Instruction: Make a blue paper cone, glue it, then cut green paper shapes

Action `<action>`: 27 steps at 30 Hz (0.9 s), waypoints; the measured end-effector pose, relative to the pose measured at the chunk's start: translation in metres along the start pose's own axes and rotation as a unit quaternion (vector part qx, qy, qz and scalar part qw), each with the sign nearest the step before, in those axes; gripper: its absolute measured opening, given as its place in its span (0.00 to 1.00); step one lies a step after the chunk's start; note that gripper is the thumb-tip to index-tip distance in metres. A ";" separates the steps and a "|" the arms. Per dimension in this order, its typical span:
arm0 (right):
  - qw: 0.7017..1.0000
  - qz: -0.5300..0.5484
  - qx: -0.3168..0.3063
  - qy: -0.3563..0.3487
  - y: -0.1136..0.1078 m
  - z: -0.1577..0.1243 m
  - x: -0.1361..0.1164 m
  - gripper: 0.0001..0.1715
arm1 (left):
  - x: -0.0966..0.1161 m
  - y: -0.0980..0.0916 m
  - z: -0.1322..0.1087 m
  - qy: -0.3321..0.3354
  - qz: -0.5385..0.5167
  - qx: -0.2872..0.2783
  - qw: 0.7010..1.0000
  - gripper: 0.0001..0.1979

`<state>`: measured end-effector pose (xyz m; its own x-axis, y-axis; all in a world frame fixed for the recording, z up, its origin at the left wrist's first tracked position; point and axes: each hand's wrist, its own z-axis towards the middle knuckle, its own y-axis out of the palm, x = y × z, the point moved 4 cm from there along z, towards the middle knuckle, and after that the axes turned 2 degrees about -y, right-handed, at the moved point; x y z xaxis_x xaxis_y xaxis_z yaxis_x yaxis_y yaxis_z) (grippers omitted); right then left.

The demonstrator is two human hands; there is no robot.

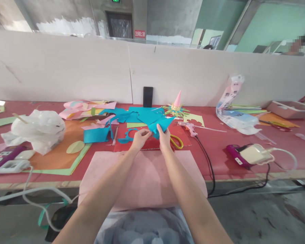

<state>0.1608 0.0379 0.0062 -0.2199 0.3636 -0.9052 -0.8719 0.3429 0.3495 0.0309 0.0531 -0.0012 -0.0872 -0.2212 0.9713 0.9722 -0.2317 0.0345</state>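
Observation:
A blue paper cone (165, 122) is held just above the table, its tip pointing right and away from me. My right hand (164, 139) grips its right side, with the thumb lying along the paper. At the cone's left edge, the thumb and fingers of my left hand (139, 139) are pinched together on a small part of the rim, which they largely hide. Yellow-handled scissors (177, 141) lie beside my right hand, their blades hidden. Blue paper cut-outs (130, 134) are left of my left hand. A pink glue gun (190, 128) rests to the right.
A pink paper cone with a green fringe (177, 101) stands behind, near a phone (147, 97) leaning on the partition. Paper scraps and a white plastic bag (40, 127) lie left. Power strips (237, 156) with cables sit at both sides; a pink tray (291, 110) is far right.

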 end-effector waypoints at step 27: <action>0.998 0.050 -0.022 0.011 0.004 0.001 0.004 0.26 | -0.001 0.002 0.001 -0.053 -0.034 -0.017 0.998 0.18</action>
<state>0.1570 0.0419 0.0045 -0.3165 0.3742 -0.8716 -0.8636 0.2666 0.4280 0.0327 0.0536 -0.0024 -0.1279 -0.1037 0.9864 0.9565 -0.2759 0.0950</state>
